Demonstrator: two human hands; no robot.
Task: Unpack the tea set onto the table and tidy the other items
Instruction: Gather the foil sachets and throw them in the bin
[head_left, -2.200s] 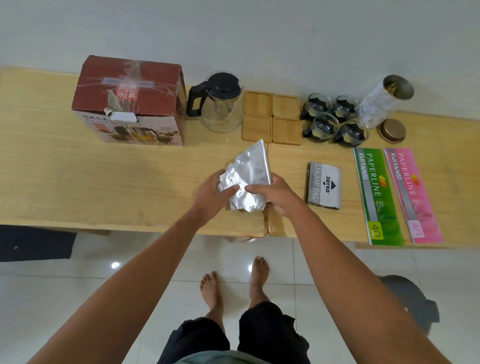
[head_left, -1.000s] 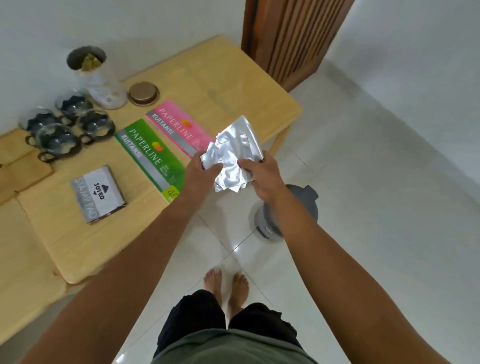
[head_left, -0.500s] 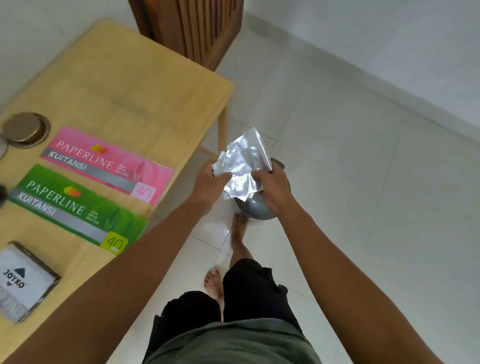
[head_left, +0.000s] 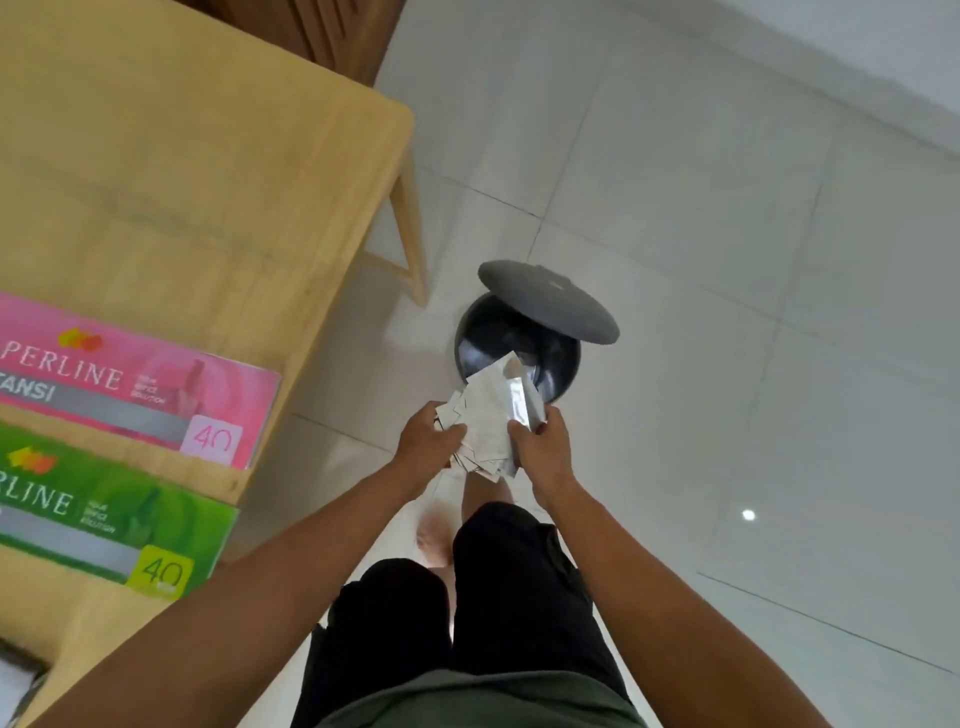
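Now | left hand (head_left: 427, 439) and right hand (head_left: 540, 451) grip clamped on foil pouch (head_left: 488, 415) above bin (head_left: 517, 349) | risk: half-raised lid (head_left: 548, 307) deflects pouch onto floor

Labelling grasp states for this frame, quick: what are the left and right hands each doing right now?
Left hand: closed on the crumpled foil bag, gripping its left side.
Right hand: closed on the same foil bag, gripping its right side, above the open bin.

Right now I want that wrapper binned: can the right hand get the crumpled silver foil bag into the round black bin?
Probably yes: the bin lid is raised, its mouth just beyond the foil bag.
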